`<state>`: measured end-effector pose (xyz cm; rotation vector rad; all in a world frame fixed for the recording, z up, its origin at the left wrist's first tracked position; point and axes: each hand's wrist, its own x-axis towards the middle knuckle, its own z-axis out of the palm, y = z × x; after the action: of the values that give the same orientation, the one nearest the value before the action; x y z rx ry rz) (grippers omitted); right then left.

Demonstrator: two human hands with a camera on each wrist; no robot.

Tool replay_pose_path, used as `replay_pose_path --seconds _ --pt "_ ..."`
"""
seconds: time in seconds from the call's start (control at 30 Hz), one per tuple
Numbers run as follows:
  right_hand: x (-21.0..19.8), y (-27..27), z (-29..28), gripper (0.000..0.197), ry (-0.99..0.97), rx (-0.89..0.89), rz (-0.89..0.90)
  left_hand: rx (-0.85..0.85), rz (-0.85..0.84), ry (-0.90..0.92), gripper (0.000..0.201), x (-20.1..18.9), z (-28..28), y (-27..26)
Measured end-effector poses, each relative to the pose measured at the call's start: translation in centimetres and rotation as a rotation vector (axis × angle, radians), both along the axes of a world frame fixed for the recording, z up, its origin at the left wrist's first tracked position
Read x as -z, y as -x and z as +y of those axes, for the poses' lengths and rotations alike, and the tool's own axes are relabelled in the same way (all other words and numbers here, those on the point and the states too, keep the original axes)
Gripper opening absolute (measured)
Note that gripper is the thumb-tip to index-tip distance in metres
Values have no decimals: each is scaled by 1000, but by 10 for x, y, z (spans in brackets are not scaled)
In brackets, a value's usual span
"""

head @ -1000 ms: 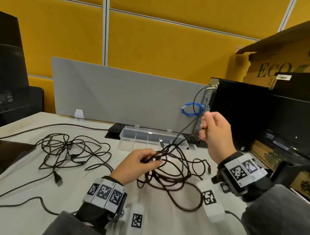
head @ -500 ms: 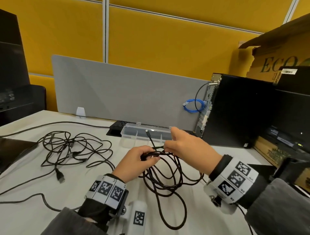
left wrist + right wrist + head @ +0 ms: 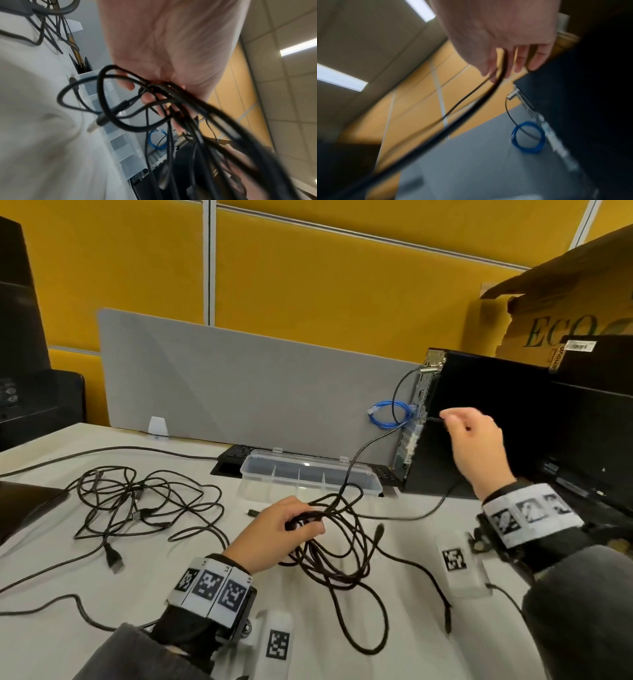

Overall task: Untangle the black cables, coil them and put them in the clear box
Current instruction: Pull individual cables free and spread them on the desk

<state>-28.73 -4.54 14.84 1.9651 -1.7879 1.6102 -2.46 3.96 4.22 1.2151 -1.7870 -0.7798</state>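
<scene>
I see the left hand low over the bench, its grip clenched around a bundle of black cable loops that trail onto the surface. The right hand is raised in front of the black computer case, its grip pinching one strand of black cable that runs down to the bundle. A second tangle lies to the left. The clear box sits open just behind the bundle.

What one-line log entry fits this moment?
left hand: grips black cable bundle | right hand: pinches one strand, raised | clear plastic box: holds no cable
</scene>
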Motion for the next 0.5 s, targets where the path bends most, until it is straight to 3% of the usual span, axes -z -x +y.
replay_pose_path --seconds 0.07,0.17,0.23,0.33,0.5 --pt "15 -21 16 36 4 93 385 -27 -53 24 6 2 -1 0" --pt "35 -63 52 46 160 -177 876 -58 -73 46 7 3 -2 0" --pt "53 -76 59 40 144 -295 1128 -73 -82 64 10 3 -2 -1" --pt "59 -79 58 27 31 -419 1203 -92 -68 83 12 3 -3 -1" --pt "50 -81 59 23 26 -426 1179 -101 -86 95 7 2 -3 2"
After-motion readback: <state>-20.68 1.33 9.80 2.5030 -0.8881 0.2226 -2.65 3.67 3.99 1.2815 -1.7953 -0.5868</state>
